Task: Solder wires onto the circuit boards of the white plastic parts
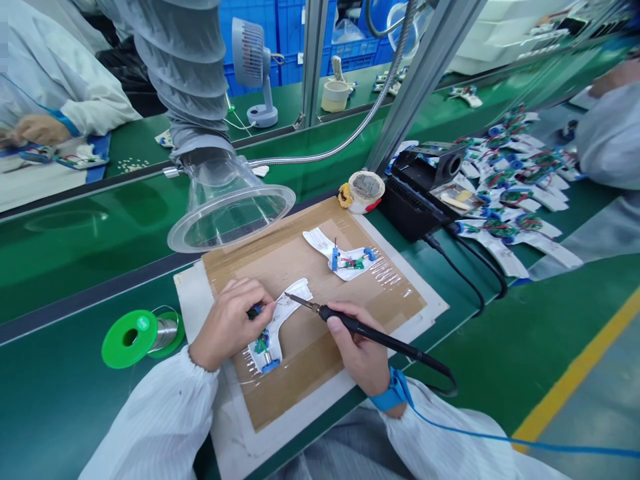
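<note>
Soldering iron (373, 330): black and slim, its metal tip reached over the white strip.
Right grip (353, 350): was closed around the iron's handle.
Left grip (233, 323): was closed on a small blue-and-black item (255, 311), too small to identify.
Circuit strip (267, 340): white, carrying a green board and blue connector, lay on the taped cardboard pad (305, 380) on the green bench (65, 393).

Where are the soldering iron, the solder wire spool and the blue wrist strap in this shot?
Soldering iron (369, 328): head view, on the black handle.
Solder wire spool (129, 339): head view, on the green flange.
Blue wrist strap (391, 391): head view, on the band around the wrist.
</note>
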`<state>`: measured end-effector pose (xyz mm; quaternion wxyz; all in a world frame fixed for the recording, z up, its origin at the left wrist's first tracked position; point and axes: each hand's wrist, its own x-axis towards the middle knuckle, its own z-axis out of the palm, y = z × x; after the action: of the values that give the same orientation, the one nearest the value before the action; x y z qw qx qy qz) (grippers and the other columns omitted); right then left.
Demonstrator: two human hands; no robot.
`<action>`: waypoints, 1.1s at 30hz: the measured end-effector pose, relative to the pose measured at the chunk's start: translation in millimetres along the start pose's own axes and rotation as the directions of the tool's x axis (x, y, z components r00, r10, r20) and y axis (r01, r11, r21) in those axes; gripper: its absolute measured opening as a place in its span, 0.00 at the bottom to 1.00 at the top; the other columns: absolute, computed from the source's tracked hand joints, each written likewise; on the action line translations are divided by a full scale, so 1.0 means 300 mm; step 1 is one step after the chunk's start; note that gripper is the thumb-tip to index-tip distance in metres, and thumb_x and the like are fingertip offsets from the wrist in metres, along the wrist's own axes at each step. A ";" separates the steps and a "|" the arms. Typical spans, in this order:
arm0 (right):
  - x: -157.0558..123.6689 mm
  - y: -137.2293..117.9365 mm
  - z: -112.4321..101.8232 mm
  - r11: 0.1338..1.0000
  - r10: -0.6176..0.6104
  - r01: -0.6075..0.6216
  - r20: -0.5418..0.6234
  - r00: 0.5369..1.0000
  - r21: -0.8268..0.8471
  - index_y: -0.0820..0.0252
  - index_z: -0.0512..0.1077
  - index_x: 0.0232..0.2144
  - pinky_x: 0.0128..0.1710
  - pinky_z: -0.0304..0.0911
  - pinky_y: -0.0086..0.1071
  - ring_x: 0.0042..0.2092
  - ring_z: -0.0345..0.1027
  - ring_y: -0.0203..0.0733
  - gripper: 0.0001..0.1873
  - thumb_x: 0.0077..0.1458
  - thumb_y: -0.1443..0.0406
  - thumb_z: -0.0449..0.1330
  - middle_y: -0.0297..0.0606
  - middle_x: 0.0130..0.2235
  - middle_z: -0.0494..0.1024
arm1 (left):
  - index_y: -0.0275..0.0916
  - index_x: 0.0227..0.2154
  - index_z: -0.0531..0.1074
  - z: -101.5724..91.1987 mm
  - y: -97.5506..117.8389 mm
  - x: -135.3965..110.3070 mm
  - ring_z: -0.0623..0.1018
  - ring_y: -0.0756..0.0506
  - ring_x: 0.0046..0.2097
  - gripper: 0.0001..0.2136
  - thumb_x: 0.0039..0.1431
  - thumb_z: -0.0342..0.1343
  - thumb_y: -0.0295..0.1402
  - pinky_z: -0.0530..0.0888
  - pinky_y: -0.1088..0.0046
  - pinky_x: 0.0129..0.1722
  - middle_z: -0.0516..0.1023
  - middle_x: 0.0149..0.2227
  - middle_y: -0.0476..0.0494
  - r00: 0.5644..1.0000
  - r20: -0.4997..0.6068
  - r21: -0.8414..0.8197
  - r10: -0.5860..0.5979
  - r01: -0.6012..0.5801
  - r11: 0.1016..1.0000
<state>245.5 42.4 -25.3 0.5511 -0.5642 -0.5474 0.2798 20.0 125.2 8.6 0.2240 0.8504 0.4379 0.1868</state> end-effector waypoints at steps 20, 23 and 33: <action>0.003 -0.010 -0.004 0.999 0.018 -0.016 0.042 0.999 -0.030 0.54 0.78 0.38 0.37 0.74 0.34 0.36 0.79 0.42 0.05 0.60 0.65 0.62 0.36 0.35 0.83 | 0.41 0.28 0.72 0.006 -0.001 0.001 0.75 0.48 0.36 0.10 0.67 0.53 0.32 0.64 0.66 0.41 0.77 0.29 0.51 1.000 -0.004 0.029 0.029 -0.029 0.999; 0.002 -0.007 -0.007 1.000 0.013 -0.013 0.009 1.000 -0.021 0.54 0.78 0.38 0.35 0.74 0.33 0.35 0.78 0.41 0.05 0.60 0.65 0.62 0.36 0.34 0.83 | 0.41 0.28 0.72 0.007 -0.001 0.001 0.74 0.48 0.36 0.10 0.67 0.53 0.32 0.64 0.66 0.41 0.77 0.30 0.51 1.000 0.000 0.030 0.031 -0.031 0.999; 0.002 -0.009 -0.008 0.999 0.050 -0.050 -0.045 0.998 0.011 0.55 0.78 0.37 0.34 0.76 0.33 0.33 0.78 0.42 0.06 0.61 0.62 0.61 0.37 0.33 0.83 | 0.41 0.28 0.72 0.010 -0.001 0.001 0.74 0.48 0.36 0.11 0.67 0.51 0.33 0.64 0.65 0.41 0.77 0.30 0.50 1.000 0.006 0.042 0.027 -0.027 0.999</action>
<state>246.9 41.6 -22.2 0.5589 -0.5812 -0.5193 0.2831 21.4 124.9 6.0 0.2044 0.8613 0.4296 0.1784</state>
